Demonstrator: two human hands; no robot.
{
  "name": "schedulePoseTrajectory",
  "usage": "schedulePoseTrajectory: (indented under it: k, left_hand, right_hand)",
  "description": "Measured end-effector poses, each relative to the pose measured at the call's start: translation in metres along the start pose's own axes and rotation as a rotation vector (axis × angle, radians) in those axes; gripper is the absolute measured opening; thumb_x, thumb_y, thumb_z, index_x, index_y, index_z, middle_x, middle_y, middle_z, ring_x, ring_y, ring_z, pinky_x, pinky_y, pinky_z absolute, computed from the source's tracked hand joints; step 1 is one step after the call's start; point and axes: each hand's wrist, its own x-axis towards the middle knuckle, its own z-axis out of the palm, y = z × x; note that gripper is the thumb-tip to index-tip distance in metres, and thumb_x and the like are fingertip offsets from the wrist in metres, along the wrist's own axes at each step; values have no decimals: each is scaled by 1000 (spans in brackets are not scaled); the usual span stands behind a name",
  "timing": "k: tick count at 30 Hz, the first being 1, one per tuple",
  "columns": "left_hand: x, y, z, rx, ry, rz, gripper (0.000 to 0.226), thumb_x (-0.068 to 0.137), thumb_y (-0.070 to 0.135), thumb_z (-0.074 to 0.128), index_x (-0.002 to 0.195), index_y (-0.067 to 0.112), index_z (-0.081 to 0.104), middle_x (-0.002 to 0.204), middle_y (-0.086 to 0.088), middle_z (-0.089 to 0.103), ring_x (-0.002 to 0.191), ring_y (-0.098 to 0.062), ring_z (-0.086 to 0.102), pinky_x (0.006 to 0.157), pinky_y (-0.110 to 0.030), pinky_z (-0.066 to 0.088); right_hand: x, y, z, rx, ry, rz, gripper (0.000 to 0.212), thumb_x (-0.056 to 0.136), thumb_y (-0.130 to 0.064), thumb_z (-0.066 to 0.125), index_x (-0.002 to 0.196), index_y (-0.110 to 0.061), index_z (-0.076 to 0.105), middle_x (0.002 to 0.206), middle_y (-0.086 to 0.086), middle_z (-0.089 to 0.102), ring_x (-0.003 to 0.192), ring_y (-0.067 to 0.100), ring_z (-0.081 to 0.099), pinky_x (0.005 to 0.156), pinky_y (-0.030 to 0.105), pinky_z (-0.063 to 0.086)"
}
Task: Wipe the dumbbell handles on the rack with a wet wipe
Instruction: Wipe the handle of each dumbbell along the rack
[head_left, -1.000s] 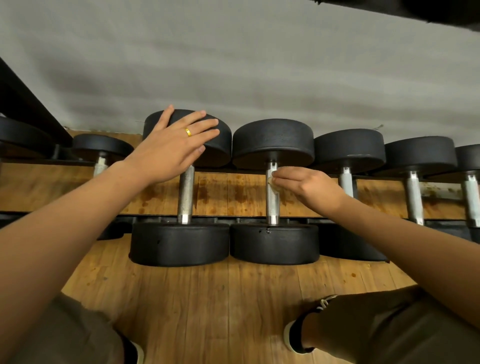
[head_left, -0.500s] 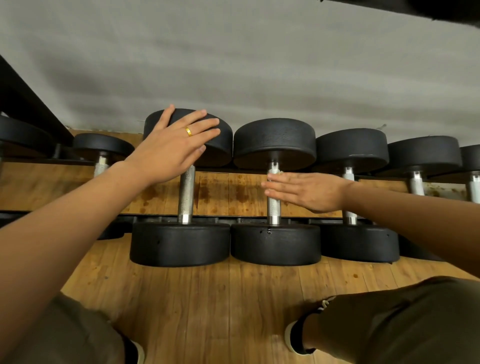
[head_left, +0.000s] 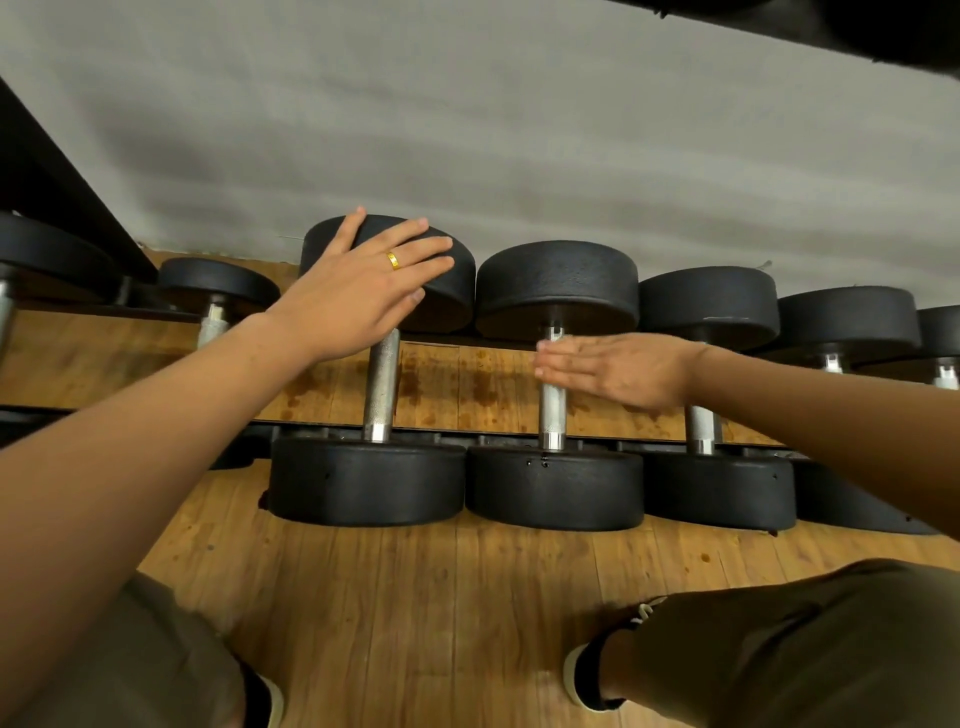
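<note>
While your left hand (head_left: 353, 296) rests flat on a neighbouring dumbbell head (head_left: 452, 296), your right hand (head_left: 628, 371), fingers (head_left: 563, 361) straight, crosses the far end of the middle handle (head_left: 551, 415), which runs away from you.

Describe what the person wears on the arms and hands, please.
The left forearm and right forearm are bare: no sleeves, gloves or watch in view. The left hand wears a plain gold ring on one finger; the right hand wears nothing.
</note>
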Motion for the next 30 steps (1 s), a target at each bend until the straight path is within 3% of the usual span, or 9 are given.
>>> schedulePoseTrajectory:
  k: [4,6,9,12,17,20,23,27,30]
  left_hand:
    - [0,0,-1,-13,-3,2,49,106,28,43,155,26,41,164,6,34,156,-16,18,122,-59,3]
    - [0,0,-2,-16,1,1,49,106,28,44,155,26,41,164,6,34,156,-16,18,122,-59,4]
    - [0,0,-1,-15,-4,-2,49,106,29,43,155,27,40,164,6,34,156,-16,18,122,-60,5]
    - [1,0,0,-13,-12,2,49,106,30,41,155,27,39,164,7,34,156,-16,18,122,-60,6]
    - [0,0,-2,-12,-9,1,48,107,29,42,155,26,40,164,7,34,156,-16,18,122,-60,5]
    - [0,1,-1,-11,-7,0,48,107,29,42,155,26,40,164,7,34,156,-16,18,122,-60,5]
    - [0,1,-1,-12,-8,-1,49,107,29,41,155,26,40,165,6,33,156,-16,18,122,-59,4]
    - [1,0,-1,-16,-12,-10,50,106,30,40,156,26,39,165,6,33,156,-15,17,122,-59,3]
    - [0,1,-1,-16,-14,-6,49,106,30,40,156,27,39,165,7,32,156,-15,17,122,-59,4]
  right_hand:
    - [0,-9,2,-19,14,19,78,98,-1,43,160,-18,-1,167,2,-6,152,15,-18,119,32,-13]
    - [-4,-22,8,-12,-84,-109,73,102,-8,41,160,-22,-1,167,-3,-8,151,11,-18,122,32,-9]
    - [-12,-22,5,86,-231,-174,68,108,-17,35,159,-29,-8,164,-14,-19,146,-3,-27,121,21,-14]
    - [-8,-5,-8,31,-169,-60,70,106,-17,33,158,-25,-13,164,-8,-20,150,7,-23,124,30,-9]
    - [0,-22,0,-18,-29,106,79,102,-8,43,159,-18,-11,167,3,-14,152,19,-17,120,32,-10]
    - [-5,-42,11,29,-67,18,79,103,-9,46,159,-23,-9,165,-4,-17,148,13,-25,115,30,-21]
    - [-5,-35,6,35,-126,-117,82,102,-7,46,158,-25,-10,165,-7,-15,150,11,-21,121,31,-12]
    - [5,-7,-15,28,-111,35,76,103,-8,38,158,-24,-12,166,-3,-16,152,13,-19,127,36,2]
    - [9,-2,-22,2,-103,85,75,103,-7,34,158,-21,-14,166,-1,-19,151,14,-21,125,32,-5]
